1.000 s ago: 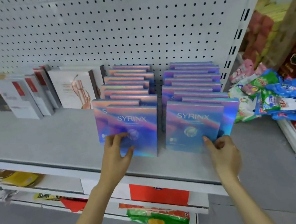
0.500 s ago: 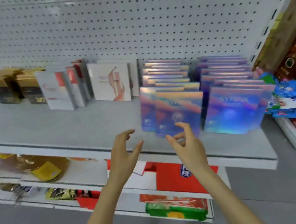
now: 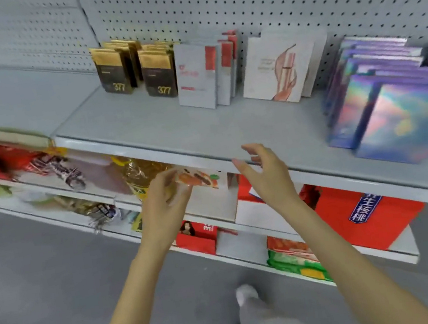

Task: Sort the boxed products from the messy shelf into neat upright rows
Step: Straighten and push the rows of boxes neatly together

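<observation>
Upright boxes stand in rows along the back of the grey shelf [image 3: 203,135]. From left to right there are black-and-gold boxes [image 3: 135,68], white boxes with a red stripe [image 3: 196,78], white boxes with a pink hand drawing [image 3: 276,68] and shiny purple holographic boxes [image 3: 394,112] at the right edge. My left hand [image 3: 165,196] and my right hand [image 3: 264,173] hover in front of the shelf's front lip. Both have loosely spread fingers, hold nothing and touch no box.
A white pegboard [image 3: 238,0] backs the shelf. Lower shelves hold red packages [image 3: 354,215], an oil bottle [image 3: 140,175] and green packets [image 3: 297,263]. The grey floor [image 3: 45,284] and a grey-trousered leg with a white shoe [image 3: 246,293] show below.
Both hands let go of the front holographic boxes and drew back off the shelf. The view swung left, so the black-and-gold and white boxes now sit near the middle.
</observation>
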`<state>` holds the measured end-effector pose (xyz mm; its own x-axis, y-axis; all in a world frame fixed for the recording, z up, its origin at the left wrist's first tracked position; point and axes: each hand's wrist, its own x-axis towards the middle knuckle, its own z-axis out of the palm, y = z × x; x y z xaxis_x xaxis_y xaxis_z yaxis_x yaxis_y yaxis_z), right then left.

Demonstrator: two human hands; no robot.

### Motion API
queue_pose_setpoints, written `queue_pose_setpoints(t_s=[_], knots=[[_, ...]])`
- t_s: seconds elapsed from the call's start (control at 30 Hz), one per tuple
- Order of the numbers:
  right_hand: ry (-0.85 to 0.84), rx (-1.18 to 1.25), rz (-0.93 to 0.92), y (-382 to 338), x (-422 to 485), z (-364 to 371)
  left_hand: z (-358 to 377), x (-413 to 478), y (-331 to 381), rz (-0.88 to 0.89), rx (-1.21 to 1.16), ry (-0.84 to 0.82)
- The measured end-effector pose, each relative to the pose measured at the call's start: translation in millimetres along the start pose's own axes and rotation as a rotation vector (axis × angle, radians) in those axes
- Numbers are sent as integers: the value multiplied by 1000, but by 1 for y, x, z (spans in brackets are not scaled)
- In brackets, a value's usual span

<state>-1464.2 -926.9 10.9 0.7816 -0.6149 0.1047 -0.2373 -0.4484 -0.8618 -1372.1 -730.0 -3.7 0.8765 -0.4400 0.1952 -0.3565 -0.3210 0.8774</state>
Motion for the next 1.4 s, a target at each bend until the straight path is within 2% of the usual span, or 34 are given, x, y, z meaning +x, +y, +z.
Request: queue_pose_setpoints(t_s=[0.23, 0.4, 0.57, 0.67, 0.9, 1.03, 1.23, 1.4], knots=[[-80, 30, -17, -24, 67, 69, -39, 54, -37, -54, 73, 41], [-98, 138, -35, -42, 145, 121, -61, 132, -63, -105, 101, 67], [-188, 231, 44, -60, 221, 178, -91, 210, -90, -134, 143, 88], [-233, 262, 79, -68, 255, 214, -107, 244, -111, -160, 89, 119], [-222, 342, 171, -71, 309, 290, -129, 327, -163, -226, -56, 151], [-96, 374, 201, -84, 335, 328, -136, 385, -191, -192, -137, 67], [225, 593, 295, -110, 375, 376, -139, 476, -228, -114, -183, -211], [362, 554, 224, -103, 412, 388, -113, 540, -231, -4, -348, -360]])
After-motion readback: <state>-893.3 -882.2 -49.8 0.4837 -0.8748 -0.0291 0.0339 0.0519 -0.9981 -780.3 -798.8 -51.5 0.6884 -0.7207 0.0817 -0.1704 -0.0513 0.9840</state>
